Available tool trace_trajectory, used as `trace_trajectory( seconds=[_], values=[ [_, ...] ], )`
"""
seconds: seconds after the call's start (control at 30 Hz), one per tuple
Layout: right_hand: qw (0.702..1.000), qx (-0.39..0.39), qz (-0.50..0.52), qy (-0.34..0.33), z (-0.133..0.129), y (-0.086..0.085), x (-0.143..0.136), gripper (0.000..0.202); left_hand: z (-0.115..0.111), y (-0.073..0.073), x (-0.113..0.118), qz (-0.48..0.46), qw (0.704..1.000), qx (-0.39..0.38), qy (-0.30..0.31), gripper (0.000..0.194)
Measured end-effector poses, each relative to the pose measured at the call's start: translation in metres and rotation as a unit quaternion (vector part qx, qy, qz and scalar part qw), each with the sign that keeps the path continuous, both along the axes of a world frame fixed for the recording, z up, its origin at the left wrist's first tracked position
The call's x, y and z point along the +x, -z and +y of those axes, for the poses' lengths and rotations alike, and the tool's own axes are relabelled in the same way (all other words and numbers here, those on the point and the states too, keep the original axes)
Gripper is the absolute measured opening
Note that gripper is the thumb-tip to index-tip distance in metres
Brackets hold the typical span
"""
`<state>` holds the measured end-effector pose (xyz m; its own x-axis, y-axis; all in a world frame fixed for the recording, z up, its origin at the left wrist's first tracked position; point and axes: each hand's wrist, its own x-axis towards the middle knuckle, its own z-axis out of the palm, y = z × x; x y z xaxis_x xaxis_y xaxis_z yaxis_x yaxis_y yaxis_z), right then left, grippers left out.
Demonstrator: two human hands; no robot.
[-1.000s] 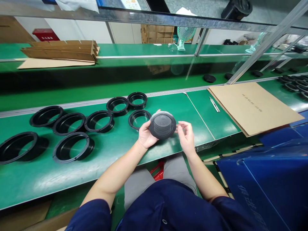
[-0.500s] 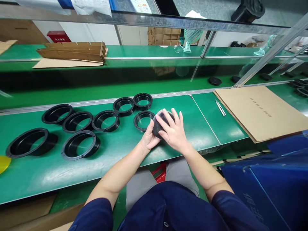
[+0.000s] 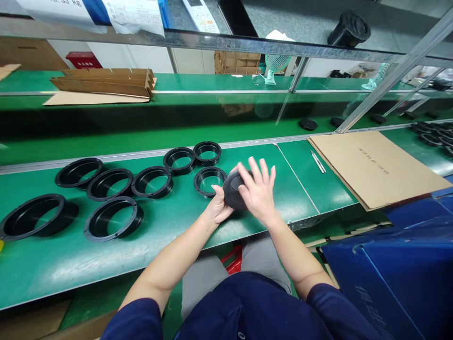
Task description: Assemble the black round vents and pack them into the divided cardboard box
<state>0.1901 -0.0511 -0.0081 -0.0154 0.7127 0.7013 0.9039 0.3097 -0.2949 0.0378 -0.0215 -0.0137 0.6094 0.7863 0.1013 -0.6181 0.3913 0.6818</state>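
1. Nearest the worker's body, at the near side of the shiny green counter, the left hand is half curled around the lower left edge of a round, dark black plastic disc, thumb up at the side; the fingers underneath are out of my sight.
2. The right hand is spread wide, fingers pointing away from the body, over the disc's right side (pressing or merely brushing, I can't tell from here).
3. So the disc sits between the two hands, seemingly held up over the counter, its face tilted; being round, it has no long axis to speak of.
4. Just beyond and to the left lies a glossy black plastic ring, opening upward, with the left hand the nearer to it.
5. More black plastic rings spread leftward; off to the right, a slim silver pen lies beside flat brown cardboard sheets.
6. Farthest back stands a mint-green fan.
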Motion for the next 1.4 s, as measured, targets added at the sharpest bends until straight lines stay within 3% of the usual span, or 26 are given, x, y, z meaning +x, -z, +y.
trace_trajectory(
  seconds=[0.1, 0.2, 0.4, 0.63, 0.77, 0.9, 1.07, 1.27, 1.4],
  values=[
    [0.992, -0.015, 0.117, 0.038, 0.008, 0.007, 0.026, 0.056, 0.001, -0.003, 0.000, -0.020, 1.000, 0.000, -0.005, 0.099],
    [0.984, -0.019, 0.179, 0.001, 0.002, 0.014, 0.040, 0.052, 0.002, -0.005, 0.001, -0.038, 0.999, -0.021, -0.010, 0.099],
    [0.981, 0.022, 0.161, -0.110, -0.015, 0.017, 0.028, 0.042, 0.006, -0.002, 0.003, -0.051, 0.995, -0.081, -0.013, 0.085],
    [0.987, 0.030, 0.114, -0.108, -0.004, 0.011, 0.029, 0.041, 0.005, -0.009, 0.002, -0.047, 0.994, -0.102, 0.001, 0.082],
    [0.988, 0.013, 0.091, -0.128, 0.000, 0.008, 0.031, 0.052, 0.002, -0.013, 0.001, -0.026, 0.994, -0.101, 0.022, 0.083],
    [0.981, -0.028, 0.124, -0.146, 0.002, 0.003, 0.031, 0.064, 0.003, -0.016, 0.001, -0.007, 0.995, -0.101, 0.019, 0.086],
    [0.958, -0.055, 0.224, -0.173, -0.003, -0.002, 0.028, 0.064, 0.008, -0.015, 0.000, -0.019, 0.994, -0.103, 0.006, 0.090],
    [0.949, -0.046, 0.243, -0.197, -0.008, -0.004, 0.024, 0.056, 0.011, -0.014, 0.000, -0.028, 0.996, -0.084, 0.009, 0.090],
    [0.951, -0.028, 0.254, -0.175, -0.009, 0.000, 0.022, 0.053, 0.010, -0.016, 0.000, -0.038, 0.995, -0.089, 0.020, 0.090]
  ],
)
